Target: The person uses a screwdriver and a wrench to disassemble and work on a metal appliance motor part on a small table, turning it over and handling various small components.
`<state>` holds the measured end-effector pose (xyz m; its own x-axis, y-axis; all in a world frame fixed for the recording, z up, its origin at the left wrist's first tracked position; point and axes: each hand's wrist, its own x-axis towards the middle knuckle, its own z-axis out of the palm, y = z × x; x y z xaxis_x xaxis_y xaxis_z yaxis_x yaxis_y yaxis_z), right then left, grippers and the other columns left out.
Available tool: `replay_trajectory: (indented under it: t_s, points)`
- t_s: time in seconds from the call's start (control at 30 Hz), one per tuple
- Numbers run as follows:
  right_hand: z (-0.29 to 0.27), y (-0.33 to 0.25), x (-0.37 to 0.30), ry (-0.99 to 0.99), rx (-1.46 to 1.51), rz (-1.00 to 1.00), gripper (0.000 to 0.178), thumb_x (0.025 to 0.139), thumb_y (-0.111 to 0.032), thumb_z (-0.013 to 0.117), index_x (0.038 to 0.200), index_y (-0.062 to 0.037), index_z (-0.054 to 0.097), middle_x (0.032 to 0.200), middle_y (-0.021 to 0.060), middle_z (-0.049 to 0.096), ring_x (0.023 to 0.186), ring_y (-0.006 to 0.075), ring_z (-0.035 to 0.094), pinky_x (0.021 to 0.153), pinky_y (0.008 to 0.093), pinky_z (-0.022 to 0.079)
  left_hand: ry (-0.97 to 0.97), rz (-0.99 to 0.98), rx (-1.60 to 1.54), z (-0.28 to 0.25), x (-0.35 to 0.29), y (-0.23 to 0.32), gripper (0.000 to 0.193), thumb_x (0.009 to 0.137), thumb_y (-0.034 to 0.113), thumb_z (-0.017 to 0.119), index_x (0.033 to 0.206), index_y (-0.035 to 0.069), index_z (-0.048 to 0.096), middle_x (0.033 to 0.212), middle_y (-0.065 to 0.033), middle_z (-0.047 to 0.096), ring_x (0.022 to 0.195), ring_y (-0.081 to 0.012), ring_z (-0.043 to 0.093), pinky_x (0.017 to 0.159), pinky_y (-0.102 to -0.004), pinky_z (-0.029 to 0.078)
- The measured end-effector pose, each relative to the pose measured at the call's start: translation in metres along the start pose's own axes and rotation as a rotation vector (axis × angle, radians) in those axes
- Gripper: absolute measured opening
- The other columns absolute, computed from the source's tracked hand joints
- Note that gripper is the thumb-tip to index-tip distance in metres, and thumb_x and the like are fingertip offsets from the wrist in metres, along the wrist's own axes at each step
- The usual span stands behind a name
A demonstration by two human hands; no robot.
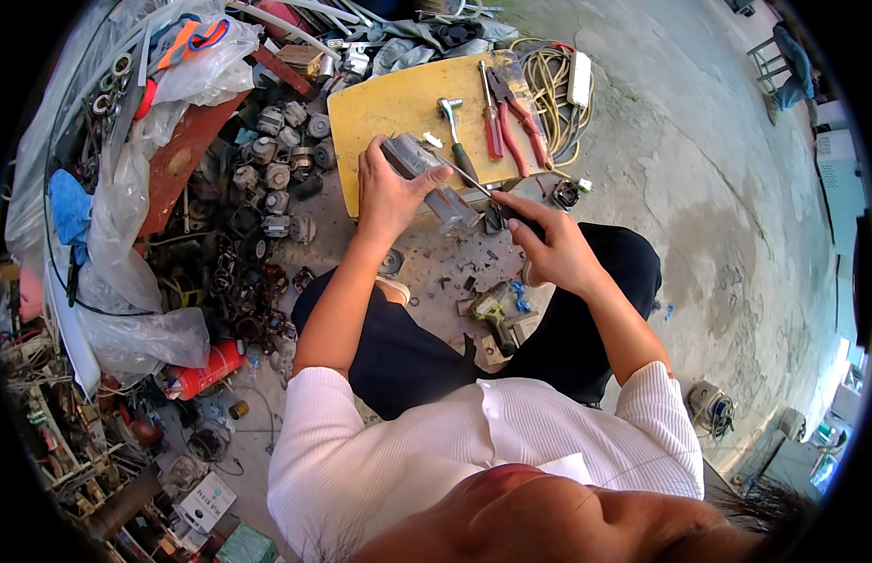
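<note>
Left hand (387, 195): pinching grey boxy plastic-looking housing (446, 201)
Right hand (552, 244): clasping black-handled metal-shafted tool (475, 183)
Housing handling: I judge light, stiff; hold sides

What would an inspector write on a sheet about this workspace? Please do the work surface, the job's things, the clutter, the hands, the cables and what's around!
Surface: yellow board, holding a green-handled ratchet, red-handled screwdriver and red-handled pliers.
Job's things: long grey casing and a thin-shafted screwdriver; whether they touch is unclear.
Clutter: small motors piled left of the board; clear plastic bags and a red cylinder farther left.
Hands: left hand grips the casing; right hand grips the thin-shafted screwdriver.
Cables: coiled yellowish cable beside the board, with a white power strip.
Surroundings: grey concrete floor, cracked and stained.
</note>
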<state>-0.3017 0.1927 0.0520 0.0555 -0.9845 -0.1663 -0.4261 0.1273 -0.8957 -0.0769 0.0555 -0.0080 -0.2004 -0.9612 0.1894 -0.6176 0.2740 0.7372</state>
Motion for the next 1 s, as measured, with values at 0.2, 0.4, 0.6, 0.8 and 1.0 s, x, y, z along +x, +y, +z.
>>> replay_trajectory:
  t_s: [0.2,0.4,0.6,0.8,1.0]
  points:
    - [0.019,0.003,-0.006,0.029,0.16,0.1,0.041,0.098,-0.012,0.055,0.139,-0.0098,0.057,0.088,0.0063,0.064,0.077,0.0118,0.059,0.072,0.0283,0.05,-0.002,0.003,0.004,0.001,0.0,0.002,0.119,0.063,0.077,0.076,0.133,-0.011,0.037,0.126,-0.0319,0.046,0.12,-0.0462,0.047,0.103,-0.0497,0.041]
    - [0.02,0.001,-0.004,0.007,0.345,0.147,0.041,0.098,-0.012,0.055,0.139,-0.0096,0.057,0.079,0.0051,0.06,0.072,0.0093,0.055,0.069,0.0278,0.048,-0.001,0.001,0.002,-0.001,0.0,0.003,0.117,0.063,0.077,0.077,0.131,-0.011,0.039,0.125,-0.031,0.047,0.12,-0.0451,0.048,0.102,-0.0493,0.041]
    - [0.017,-0.01,-0.008,0.046,0.08,0.125,0.041,0.096,-0.016,0.056,0.137,-0.0107,0.059,0.091,0.0133,0.069,0.074,0.0202,0.064,0.076,0.034,0.051,-0.017,-0.036,-0.002,-0.001,0.001,0.004,0.119,0.061,0.079,0.076,0.131,-0.01,0.04,0.126,-0.0304,0.047,0.121,-0.0446,0.048,0.103,-0.0491,0.041]
    - [0.008,-0.013,-0.003,0.046,-0.028,0.08,0.041,0.094,-0.016,0.058,0.135,-0.0112,0.061,0.101,0.0186,0.071,0.08,0.0264,0.067,0.08,0.0368,0.052,-0.031,-0.048,0.01,0.0,0.001,0.002,0.119,0.062,0.078,0.076,0.133,-0.009,0.04,0.127,-0.03,0.047,0.124,-0.0444,0.046,0.104,-0.0491,0.04]
    - [-0.012,-0.02,0.009,-0.047,-0.065,0.054,0.04,0.095,-0.012,0.057,0.135,-0.0097,0.061,0.09,0.0126,0.067,0.078,0.019,0.062,0.078,0.0329,0.051,-0.072,-0.098,0.023,-0.005,0.002,0.009,0.114,0.064,0.072,0.08,0.133,-0.008,0.04,0.131,-0.0293,0.046,0.127,-0.0422,0.046,0.105,-0.0473,0.04]
